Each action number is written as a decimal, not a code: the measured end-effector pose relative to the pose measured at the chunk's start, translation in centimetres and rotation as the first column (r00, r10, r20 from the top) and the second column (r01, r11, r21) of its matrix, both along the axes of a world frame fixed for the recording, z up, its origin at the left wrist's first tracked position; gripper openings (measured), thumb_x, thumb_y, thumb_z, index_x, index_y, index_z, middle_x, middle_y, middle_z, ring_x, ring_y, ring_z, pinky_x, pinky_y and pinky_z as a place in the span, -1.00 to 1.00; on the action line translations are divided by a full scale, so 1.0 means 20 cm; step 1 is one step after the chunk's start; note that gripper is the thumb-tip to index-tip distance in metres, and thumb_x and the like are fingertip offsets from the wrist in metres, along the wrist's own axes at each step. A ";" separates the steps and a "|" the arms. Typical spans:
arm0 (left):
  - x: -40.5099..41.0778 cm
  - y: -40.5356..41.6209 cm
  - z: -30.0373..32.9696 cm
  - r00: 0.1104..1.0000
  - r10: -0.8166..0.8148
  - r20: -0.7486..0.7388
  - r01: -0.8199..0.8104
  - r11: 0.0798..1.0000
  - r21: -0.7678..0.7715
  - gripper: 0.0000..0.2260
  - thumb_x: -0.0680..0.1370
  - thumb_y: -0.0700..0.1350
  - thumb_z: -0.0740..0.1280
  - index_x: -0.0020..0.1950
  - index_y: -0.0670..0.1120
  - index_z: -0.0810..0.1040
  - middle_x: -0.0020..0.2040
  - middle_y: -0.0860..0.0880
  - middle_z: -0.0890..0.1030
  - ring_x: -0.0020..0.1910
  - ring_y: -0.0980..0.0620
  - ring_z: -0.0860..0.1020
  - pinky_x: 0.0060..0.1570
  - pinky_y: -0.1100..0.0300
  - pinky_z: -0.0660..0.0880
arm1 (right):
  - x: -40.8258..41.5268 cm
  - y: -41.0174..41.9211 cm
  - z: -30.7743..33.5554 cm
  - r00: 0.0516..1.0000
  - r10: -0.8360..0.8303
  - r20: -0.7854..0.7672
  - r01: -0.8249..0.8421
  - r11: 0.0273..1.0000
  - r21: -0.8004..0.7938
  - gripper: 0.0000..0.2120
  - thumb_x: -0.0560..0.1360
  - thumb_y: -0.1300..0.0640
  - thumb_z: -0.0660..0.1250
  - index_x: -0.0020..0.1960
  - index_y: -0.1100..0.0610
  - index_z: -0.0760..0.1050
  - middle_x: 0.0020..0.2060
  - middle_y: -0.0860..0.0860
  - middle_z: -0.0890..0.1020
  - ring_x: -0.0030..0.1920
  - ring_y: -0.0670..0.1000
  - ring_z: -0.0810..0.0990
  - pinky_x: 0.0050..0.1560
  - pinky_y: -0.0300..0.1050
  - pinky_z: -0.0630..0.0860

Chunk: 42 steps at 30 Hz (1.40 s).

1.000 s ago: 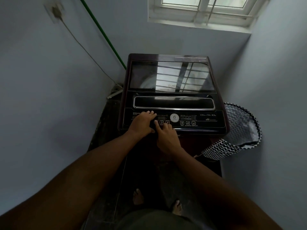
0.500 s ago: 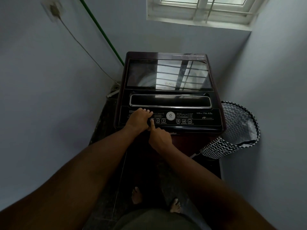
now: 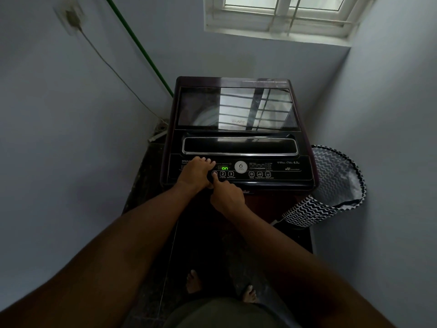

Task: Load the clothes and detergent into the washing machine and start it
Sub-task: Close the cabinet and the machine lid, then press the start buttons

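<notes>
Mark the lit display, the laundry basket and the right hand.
lit display [image 3: 225, 168]: head view, on its green "on" characters.
laundry basket [image 3: 305, 210]: head view, on its zigzag outer wall.
right hand [image 3: 228, 197]: head view, on the hand's back.

The right hand [image 3: 228, 197] presses its index fingertip on the leftmost button of the washing machine [image 3: 238, 133]; the left hand [image 3: 196, 172] rests flat on the control panel [image 3: 283, 172], whose display [image 3: 224, 168] reads "on".

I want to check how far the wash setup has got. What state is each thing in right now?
washing machine: lid down.
display: lit green, reads "on".
right hand: forefinger pressing the leftmost button beside button 2.
left hand: resting flat on the control panel, holding nothing.
laundry basket: tilted beside the machine; contents not visible.
window: appears closed.
</notes>
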<state>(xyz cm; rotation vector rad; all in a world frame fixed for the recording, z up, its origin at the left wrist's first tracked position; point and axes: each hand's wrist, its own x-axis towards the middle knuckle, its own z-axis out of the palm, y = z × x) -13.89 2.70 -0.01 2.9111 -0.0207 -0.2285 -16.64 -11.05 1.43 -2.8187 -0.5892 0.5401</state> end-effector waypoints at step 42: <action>-0.02 0.01 -0.03 0.999 0.055 -0.002 -0.055 0.996 -0.069 -0.19 0.36 0.03 0.58 0.54 0.03 0.30 0.52 -0.02 0.35 0.51 -0.01 0.24 0.42 0.12 0.28 | 0.00 -0.03 -0.05 0.991 -0.043 -0.124 0.048 0.998 0.035 -0.22 0.55 0.15 0.24 0.61 -0.08 -0.13 0.11 0.17 0.61 0.06 0.20 0.61 -0.08 0.05 0.47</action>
